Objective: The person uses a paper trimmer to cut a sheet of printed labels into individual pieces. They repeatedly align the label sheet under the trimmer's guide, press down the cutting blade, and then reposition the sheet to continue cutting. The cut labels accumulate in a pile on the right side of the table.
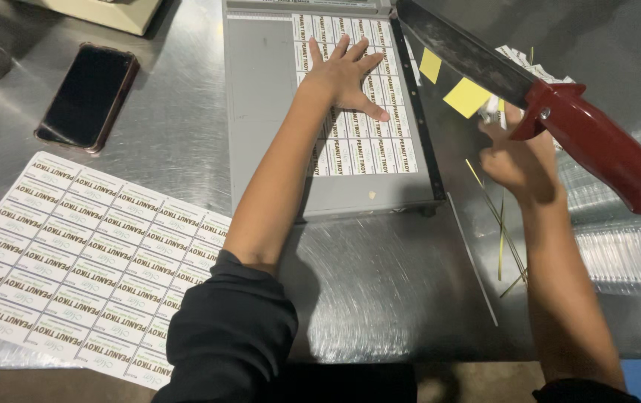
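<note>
Steel table [380, 283]; left hand [343, 75] flat, released, on label sheet [365, 142] in cutter [261, 112]; right hand [518, 160] blurred, grip unclear, under raised blade [477, 56]; phone [88, 97] at 10 o'clock.

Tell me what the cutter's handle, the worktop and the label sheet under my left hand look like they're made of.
Handle: likely glossy dark red moulded plastic, judging by its smooth shine. Worktop: brushed stainless steel by the look, with swirl marks and dull reflections. Label sheet under the left hand: thin white printed paper, lying flat; whether it is adhesive-backed cannot be told.
</note>
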